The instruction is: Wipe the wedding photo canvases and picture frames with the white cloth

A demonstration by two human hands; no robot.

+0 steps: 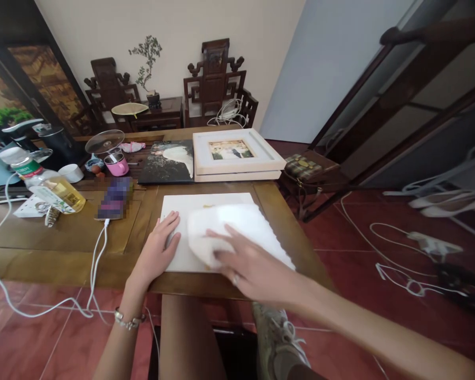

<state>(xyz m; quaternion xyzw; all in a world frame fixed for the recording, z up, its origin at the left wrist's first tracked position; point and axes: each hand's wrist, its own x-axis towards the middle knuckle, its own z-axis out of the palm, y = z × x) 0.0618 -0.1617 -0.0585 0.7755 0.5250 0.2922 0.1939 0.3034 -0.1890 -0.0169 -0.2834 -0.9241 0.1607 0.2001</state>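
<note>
A white flat board [182,206] lies on the wooden table [67,237] near its front edge. My left hand [156,250] rests flat on the board's left side, fingers stretched out. My right hand [247,261] presses a white cloth [229,227] against the board's surface, fingers spread over the cloth's near edge. The cloth covers most of the board's right half.
Behind the board lie a white picture frame [237,153] and a dark photo print [168,162]. A phone [114,199] on a white cable, a bottle of yellow liquid [51,187] and a pink cup [116,164] sit at the left. Carved chairs stand at the back; cables lie on the floor at right.
</note>
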